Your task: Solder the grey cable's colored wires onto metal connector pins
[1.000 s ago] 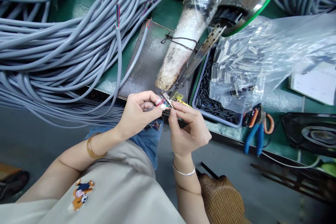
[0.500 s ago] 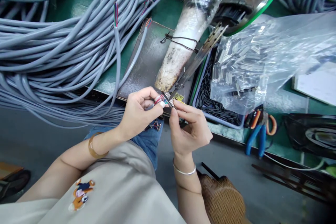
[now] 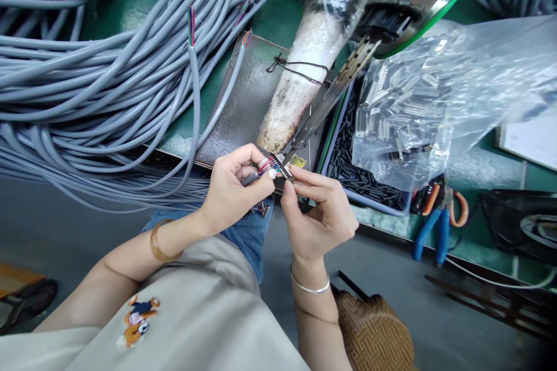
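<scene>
Fingers of the left hand [image 3: 232,185]: thumb and forefinger closed in a pinch on the stripped end of a grey cable [image 3: 249,179] and its coloured wires [image 3: 266,166]; white coverings noted on the tips. Fingers of the right hand [image 3: 324,211]: forefinger and thumb pinching the lower right end of a small multi-pin connector [image 3: 284,168], remaining fingers loosely curled. The connector is located between the two hands, its long axis slanting from upper left down to lower right, its left side facing the left fingers and the wires. The right fingers are nearer, being in contact with it. The thin tip of a soldering iron [image 3: 346,75] slopes down from the upper right and ends at the connector; whether it touches cannot be determined. A yellow pad [image 3: 297,161] lies just beyond. Above stands a white wrapped tube [image 3: 289,95], its mouth near the connector, over a dark plate [image 3: 232,116] on the green desk [image 3: 134,8]. To the right: a tray [image 3: 385,204] of black sleeves [image 3: 346,168], a plastic bag [image 3: 404,107] of metallic parts, and blue-handled pliers [image 3: 442,235]. To the left: heaped grey cables [image 3: 108,78].
</scene>
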Action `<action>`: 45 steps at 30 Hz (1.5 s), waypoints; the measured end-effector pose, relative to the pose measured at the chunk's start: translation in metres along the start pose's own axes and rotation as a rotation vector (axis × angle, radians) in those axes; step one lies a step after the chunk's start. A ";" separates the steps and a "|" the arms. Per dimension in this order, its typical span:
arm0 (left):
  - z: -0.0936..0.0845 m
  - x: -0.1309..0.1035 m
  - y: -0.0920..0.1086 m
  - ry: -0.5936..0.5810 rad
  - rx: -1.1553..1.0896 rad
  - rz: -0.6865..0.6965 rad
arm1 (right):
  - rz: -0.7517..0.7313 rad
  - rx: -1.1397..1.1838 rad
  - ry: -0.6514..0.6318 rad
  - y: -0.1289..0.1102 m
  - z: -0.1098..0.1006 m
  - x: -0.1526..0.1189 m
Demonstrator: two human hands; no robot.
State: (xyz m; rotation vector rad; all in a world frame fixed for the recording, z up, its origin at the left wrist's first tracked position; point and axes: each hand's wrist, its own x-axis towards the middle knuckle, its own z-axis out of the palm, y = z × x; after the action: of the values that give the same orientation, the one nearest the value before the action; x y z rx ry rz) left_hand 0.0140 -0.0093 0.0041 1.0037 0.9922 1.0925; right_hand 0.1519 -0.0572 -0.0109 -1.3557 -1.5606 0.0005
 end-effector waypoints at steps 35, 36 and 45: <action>0.000 0.003 0.003 -0.045 -0.111 -0.054 | 0.003 -0.005 -0.015 0.002 0.000 0.002; 0.000 0.003 0.004 -0.046 -0.111 -0.059 | 0.002 -0.003 -0.015 0.002 0.000 0.002; -0.001 0.004 0.003 -0.067 -0.205 -0.037 | 0.021 0.049 -0.023 0.002 0.000 0.002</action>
State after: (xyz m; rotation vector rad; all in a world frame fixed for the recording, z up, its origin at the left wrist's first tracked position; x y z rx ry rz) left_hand 0.0135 -0.0049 0.0061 0.8466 0.8234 1.0995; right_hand 0.1533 -0.0550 -0.0106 -1.3381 -1.5557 0.0666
